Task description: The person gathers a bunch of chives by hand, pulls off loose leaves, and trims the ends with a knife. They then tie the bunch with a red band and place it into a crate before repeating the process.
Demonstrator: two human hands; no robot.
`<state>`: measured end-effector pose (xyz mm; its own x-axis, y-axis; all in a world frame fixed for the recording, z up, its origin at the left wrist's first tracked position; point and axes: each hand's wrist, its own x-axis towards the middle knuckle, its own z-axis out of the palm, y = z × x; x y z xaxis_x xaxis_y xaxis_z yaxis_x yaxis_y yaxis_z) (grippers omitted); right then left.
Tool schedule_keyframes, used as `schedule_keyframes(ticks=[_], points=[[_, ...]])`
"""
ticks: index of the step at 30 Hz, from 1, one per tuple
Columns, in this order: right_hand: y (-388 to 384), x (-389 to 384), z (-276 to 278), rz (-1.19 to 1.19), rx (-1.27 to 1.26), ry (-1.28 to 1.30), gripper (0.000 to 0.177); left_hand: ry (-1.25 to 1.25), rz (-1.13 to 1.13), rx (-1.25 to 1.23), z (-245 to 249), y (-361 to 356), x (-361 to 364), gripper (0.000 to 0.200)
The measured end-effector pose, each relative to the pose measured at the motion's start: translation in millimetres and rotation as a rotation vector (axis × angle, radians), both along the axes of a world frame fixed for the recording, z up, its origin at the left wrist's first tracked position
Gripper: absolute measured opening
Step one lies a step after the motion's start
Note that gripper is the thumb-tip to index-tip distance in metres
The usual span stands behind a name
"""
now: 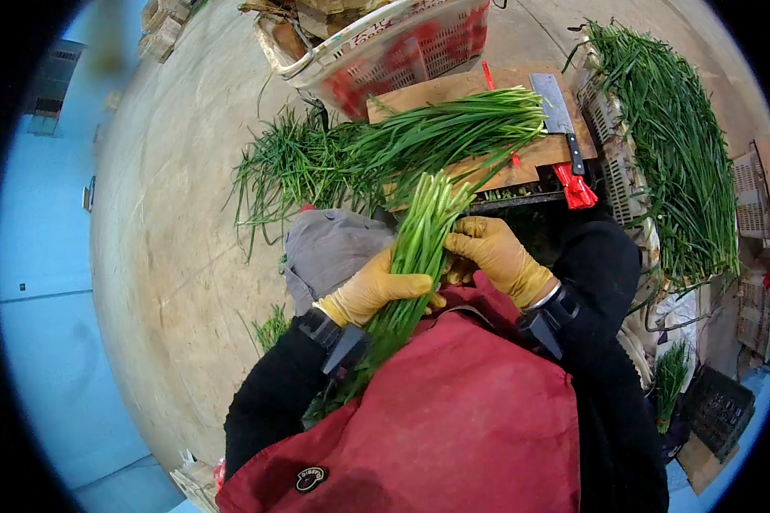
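Note:
My left hand (pixel 378 289), in a yellow glove, is wrapped round a bunch of long green stalks (pixel 423 224), pale ends up and leaves hanging over the red apron. On the right side of the bunch, my gloved right hand (pixel 498 255) has its fingers bent against the stalks; its fingertips are partly hidden. Beyond both hands a larger pile of the same greens (pixel 453 128) lies across a wooden board (pixel 535 154). A cleaver (pixel 559 115) with a black handle rests on the board's right side, beside red strips (pixel 576 187).
A white and red basket (pixel 393 60) stands behind the board. To the right is a long crate (pixel 616 162) heaped with greens (pixel 676 145). Loose leaves (pixel 291 167) spread over the floor at left. A black crate (pixel 719 410) and a small tied bunch (pixel 669 385) are at lower right.

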<state>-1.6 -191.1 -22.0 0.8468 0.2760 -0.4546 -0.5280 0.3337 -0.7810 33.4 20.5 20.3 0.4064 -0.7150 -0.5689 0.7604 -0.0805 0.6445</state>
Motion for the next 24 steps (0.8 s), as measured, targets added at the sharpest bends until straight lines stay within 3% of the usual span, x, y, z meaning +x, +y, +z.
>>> schedule_keyframes(ticks=[3,7,8,11,13,15,16,19,20,21,23,24], points=[[-6,2,1,0.079,-0.107,-0.026,0.027,-0.009,-0.013,0.122,2,-3,1,0.055],[-14,4,-12,0.090,-0.373,-0.074,0.025,-0.150,0.132,0.059,-14,-9,-2,0.045],[-17,3,-17,0.067,-0.709,-0.413,0.020,-0.108,0.086,0.083,-11,-7,-1,0.044],[-39,6,-37,-0.006,-1.106,-0.615,0.019,-0.032,0.005,0.137,4,-3,3,0.041],[-64,6,-57,-0.153,-0.926,-0.489,0.019,-0.047,0.026,0.149,9,-1,3,0.037],[-85,5,-49,-0.004,-1.092,-0.458,0.021,-0.064,0.057,0.151,12,0,3,0.037],[-90,2,-43,0.041,-1.215,-0.703,0.022,-0.071,0.071,0.152,12,-1,3,0.038],[-65,-6,9,-0.093,-1.019,-0.644,0.029,-0.062,0.041,0.133,5,-2,3,0.041],[-58,-4,21,-0.024,-0.843,-0.579,0.036,-0.083,0.027,0.135,2,-3,2,0.043],[-48,-2,15,-0.056,-0.757,-0.569,0.030,-0.107,0.013,0.138,0,-5,0,0.044],[-36,5,1,0.123,-0.955,-0.617,0.026,-0.137,0.009,0.131,1,-9,-2,0.047],[-29,4,7,0.097,-0.962,-0.626,0.027,-0.140,0.018,0.120,4,-11,-4,0.049]])
